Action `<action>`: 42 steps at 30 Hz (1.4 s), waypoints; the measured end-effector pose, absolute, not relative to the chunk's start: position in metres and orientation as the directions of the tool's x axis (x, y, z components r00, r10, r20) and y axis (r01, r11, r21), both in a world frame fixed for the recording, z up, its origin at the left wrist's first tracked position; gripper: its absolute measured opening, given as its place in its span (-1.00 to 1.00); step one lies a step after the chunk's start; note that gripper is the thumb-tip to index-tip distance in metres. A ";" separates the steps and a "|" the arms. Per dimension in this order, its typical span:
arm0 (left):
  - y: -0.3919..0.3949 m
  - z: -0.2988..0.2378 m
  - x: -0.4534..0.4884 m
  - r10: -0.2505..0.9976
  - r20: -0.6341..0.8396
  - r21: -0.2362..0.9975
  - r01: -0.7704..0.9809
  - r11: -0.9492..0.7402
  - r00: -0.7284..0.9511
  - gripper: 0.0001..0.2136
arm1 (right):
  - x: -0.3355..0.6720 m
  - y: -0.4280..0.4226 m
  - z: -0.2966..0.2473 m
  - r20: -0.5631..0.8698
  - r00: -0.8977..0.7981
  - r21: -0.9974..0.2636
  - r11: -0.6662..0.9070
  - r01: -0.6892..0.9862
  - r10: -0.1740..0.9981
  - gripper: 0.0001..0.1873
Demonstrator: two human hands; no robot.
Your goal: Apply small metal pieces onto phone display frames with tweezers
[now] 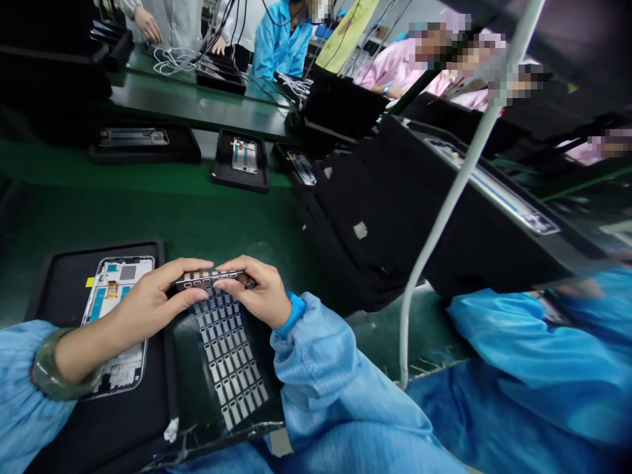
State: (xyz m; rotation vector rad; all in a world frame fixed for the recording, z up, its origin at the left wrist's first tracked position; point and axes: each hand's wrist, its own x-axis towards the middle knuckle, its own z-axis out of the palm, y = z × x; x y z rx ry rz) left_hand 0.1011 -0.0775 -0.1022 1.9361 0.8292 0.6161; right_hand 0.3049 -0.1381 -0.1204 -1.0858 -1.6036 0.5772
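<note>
Both hands pinch the upper end of a clear sheet of small grey rectangular stickers (232, 362), which looks bent over at the top. My left hand (160, 289) grips it at the left, thumb below and fingers above. At the right, my right hand (261, 289) holds the other side; a small dark tip, too small to name, shows by its fingers. The sheet's lower rows slope down toward the table's front edge. Under my left forearm lies a tablet-like device frame (141, 266) with white and blue inner parts, partly hidden, in a black foam tray (64, 283).
More black trays with device frames, including a small tray (239, 181), stand across the green table (148, 217). A stack of black trays (345, 230) rises at the right, beside a pale slanting tube (434, 224). A co-worker's blue sleeve (513, 322) is at the right; several people work behind.
</note>
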 end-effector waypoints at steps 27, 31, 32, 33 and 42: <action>-0.080 -0.096 0.102 0.765 -0.231 0.973 0.161 0.168 0.601 -0.76 | 0.294 -0.140 -0.122 0.669 -0.114 -0.619 0.635 0.463 0.735 -0.92; -0.082 -0.095 0.103 0.756 -0.239 0.971 0.130 0.202 0.609 -0.74 | 0.292 -0.142 -0.117 0.528 -0.005 -0.790 0.493 0.363 0.849 -0.75; -0.081 -0.096 0.103 0.754 -0.243 0.969 0.126 0.210 0.611 -0.75 | 0.292 -0.142 -0.116 0.490 0.002 -0.818 0.459 0.347 0.872 -0.73; -0.081 -0.097 0.103 0.752 -0.248 0.968 0.126 0.217 0.610 -0.75 | 0.291 -0.143 -0.116 0.467 -0.001 -0.830 0.439 0.343 0.884 -0.74; -0.079 -0.092 0.106 0.808 -0.217 0.971 0.210 0.118 0.547 -0.69 | 0.310 -0.136 -0.114 0.308 0.014 -0.920 0.294 0.259 0.951 -0.73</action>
